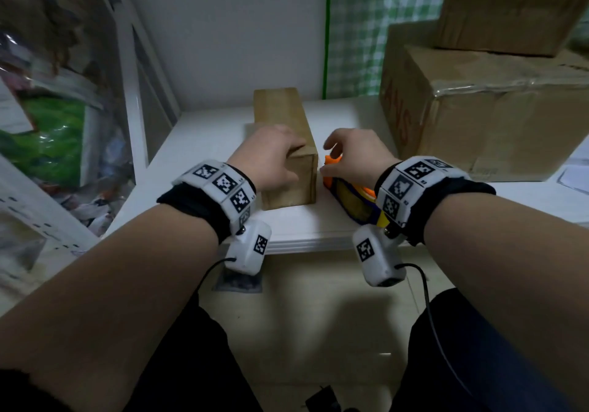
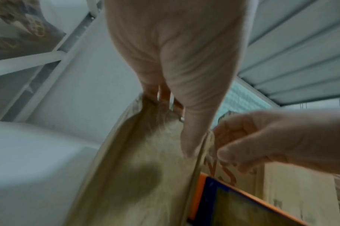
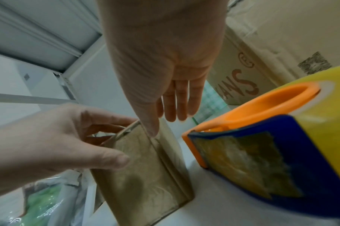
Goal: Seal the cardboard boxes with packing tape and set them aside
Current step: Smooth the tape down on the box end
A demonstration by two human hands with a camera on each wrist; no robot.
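Head view: left hand grips closed cardboard box; right hand hovers loose-fingered, holding nothing.

**Worn gear, both arms**

Forearms bare, no sleeves. Left wrist band: white blocks printed with black-and-white square markers, over a black cuff. Right wrist band: same build. A white camera pod hangs under each wrist, left pod, right pod, each with one marker and a thin black cable trailing back. Dark trousers.
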